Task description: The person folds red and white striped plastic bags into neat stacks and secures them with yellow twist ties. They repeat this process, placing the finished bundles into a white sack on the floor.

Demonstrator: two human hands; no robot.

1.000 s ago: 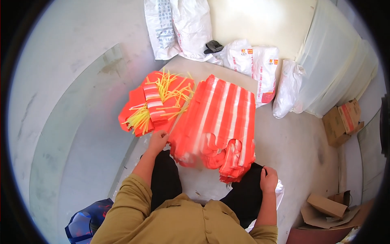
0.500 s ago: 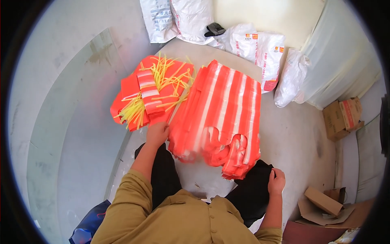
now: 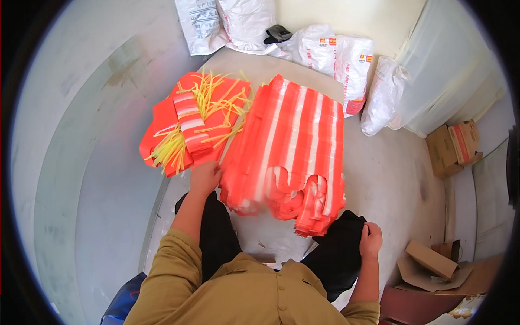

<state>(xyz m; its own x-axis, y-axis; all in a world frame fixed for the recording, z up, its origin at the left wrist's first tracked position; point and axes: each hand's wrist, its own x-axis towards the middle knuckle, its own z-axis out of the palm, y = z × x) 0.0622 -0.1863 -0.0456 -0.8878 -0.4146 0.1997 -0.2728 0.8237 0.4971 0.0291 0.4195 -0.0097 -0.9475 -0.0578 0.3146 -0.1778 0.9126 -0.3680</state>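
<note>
A thick stack of red-and-white striped plastic bags [image 3: 306, 130] lies in front of me, its cut-out handles toward me. Left of it is a pile of folded red bags [image 3: 168, 111], with a striped folded band [image 3: 189, 120] and loose yellow strips [image 3: 208, 92] on top. My left hand [image 3: 205, 177] is closed at the near edge of the pile, close to the striped stack's left side; what its fingers pinch is hidden. By my right knee, my right hand [image 3: 371, 240] is closed on the black trouser leg [image 3: 341, 238].
White woven sacks [image 3: 246, 24] stand along the far wall, with a black item [image 3: 278, 34] among them. A cardboard box [image 3: 454, 149] sits at the right, and opened cardboard [image 3: 433, 265] lies at the lower right. A blue bag [image 3: 124, 300] is at the lower left.
The whole view has shifted slightly, so the bags and sacks appear a little farther left and up. Both hands keep nearly the same places and grips.
</note>
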